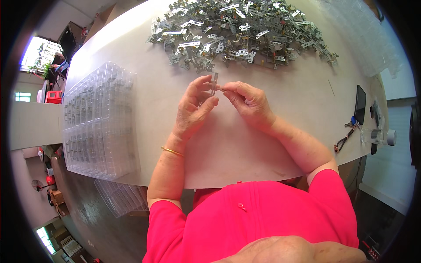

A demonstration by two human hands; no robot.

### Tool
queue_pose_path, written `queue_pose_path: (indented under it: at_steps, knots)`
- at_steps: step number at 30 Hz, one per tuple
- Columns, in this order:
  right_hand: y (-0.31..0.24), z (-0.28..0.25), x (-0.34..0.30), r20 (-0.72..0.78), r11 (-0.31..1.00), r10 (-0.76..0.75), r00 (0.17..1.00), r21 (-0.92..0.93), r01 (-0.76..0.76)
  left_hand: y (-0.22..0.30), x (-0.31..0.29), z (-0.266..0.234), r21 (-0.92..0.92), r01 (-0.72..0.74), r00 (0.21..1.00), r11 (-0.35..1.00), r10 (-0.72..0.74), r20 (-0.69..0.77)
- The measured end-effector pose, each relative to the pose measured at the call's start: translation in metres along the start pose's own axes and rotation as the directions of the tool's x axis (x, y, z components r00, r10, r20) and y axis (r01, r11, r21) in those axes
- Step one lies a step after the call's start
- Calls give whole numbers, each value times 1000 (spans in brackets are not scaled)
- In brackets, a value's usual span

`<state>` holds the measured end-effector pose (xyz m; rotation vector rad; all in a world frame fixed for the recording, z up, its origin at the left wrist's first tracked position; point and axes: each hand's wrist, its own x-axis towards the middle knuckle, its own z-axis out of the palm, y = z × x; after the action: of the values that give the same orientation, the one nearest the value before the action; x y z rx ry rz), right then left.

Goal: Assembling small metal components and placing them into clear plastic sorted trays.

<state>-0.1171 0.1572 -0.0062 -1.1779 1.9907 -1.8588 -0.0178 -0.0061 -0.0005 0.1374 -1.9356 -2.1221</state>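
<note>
Between the thumb and fingers of my left hand [193, 107] stands a slotted metal bracket [215, 83], held upright above the table. The fingertips of my right hand [251, 103] are pinched together right beside the bracket's edge. Whatever small thing they may grip is too small to name. Just beyond my hands lies a large heap of similar metal brackets [245, 33], with small brass-coloured bits among them. Part of the bracket is hidden behind my left fingers.
Stacked clear plastic trays [98, 118] with small parts stand at the left; more clear trays [120, 197] sit below the table edge. Clear plastic packaging [364, 39] lies far right. At right are a phone [360, 104], keys [352, 122] on a strap and a clear bottle [372, 136].
</note>
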Motion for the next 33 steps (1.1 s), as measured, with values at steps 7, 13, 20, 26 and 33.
queue_pose_path:
  at_steps: [7, 13, 20, 26, 33]
  knots:
    - [-3, -1, -2, 100, 974, -101, 990, -194, 119, -9, -3, -4, 225, -83, 996, 971, 84, 6]
    - [-4, -4, -1, 25, 990, 29, 999, -139, -26, -8, -2, -1, 329, -106, 994, 938, 100, 35]
    - [0, -6, -1, 110, 978, 55, 992, -206, -32, -7, -2, -4, 139, -16, 998, 990, 24, -55]
    - [12, -6, 7, 24, 883, 242, 970, 410, -230, 12, -1, -8, -115, 203, 974, 972, -189, 123]
    - [14, -10, 8, 171, 789, 300, 938, 509, -345, 13, -5, -7, -63, 231, 953, 971, -212, 216]
